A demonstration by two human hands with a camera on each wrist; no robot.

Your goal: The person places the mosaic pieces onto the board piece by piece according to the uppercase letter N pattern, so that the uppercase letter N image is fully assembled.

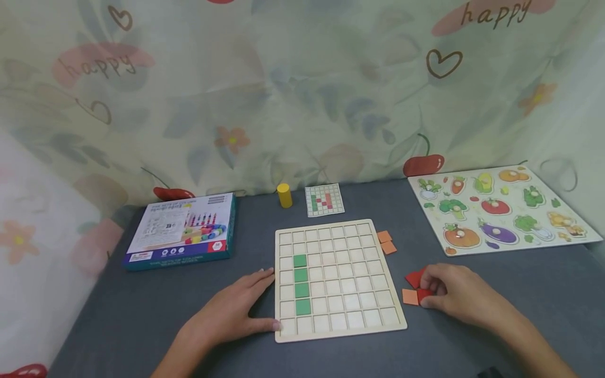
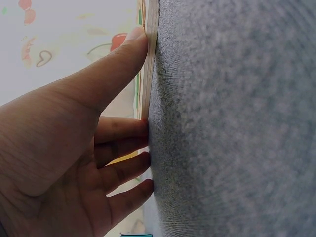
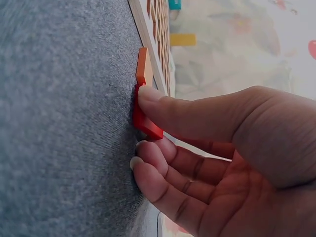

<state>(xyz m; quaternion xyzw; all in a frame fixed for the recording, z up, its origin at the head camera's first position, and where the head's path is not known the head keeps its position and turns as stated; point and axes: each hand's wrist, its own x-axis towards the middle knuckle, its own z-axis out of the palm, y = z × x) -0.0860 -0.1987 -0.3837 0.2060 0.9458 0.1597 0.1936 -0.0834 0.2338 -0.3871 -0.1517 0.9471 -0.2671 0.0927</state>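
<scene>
A light wooden grid board (image 1: 337, 321) lies on the dark cloth, with a column of several green square tiles (image 1: 301, 274) set in its left part. My left hand (image 1: 231, 307) rests at the board's left edge, fingers extended and thumb touching the lower left corner. To the right of the board, my right hand (image 1: 460, 294) pinches a red square tile (image 3: 148, 123) between thumb and curled fingers, low on the cloth. Another red tile (image 1: 413, 279) lies just beyond, partly under the fingers. An orange tile (image 1: 410, 297) touches the pinched tile's left side.
Two orange tiles (image 1: 387, 247) lie by the board's upper right edge. Behind the board are a patterned grid card (image 1: 324, 200) and a yellow cylinder (image 1: 285, 196). A boxed set (image 1: 181, 231) sits at left, a vegetable puzzle board (image 1: 501, 210) at right. A printed curtain (image 1: 302, 105) hangs behind.
</scene>
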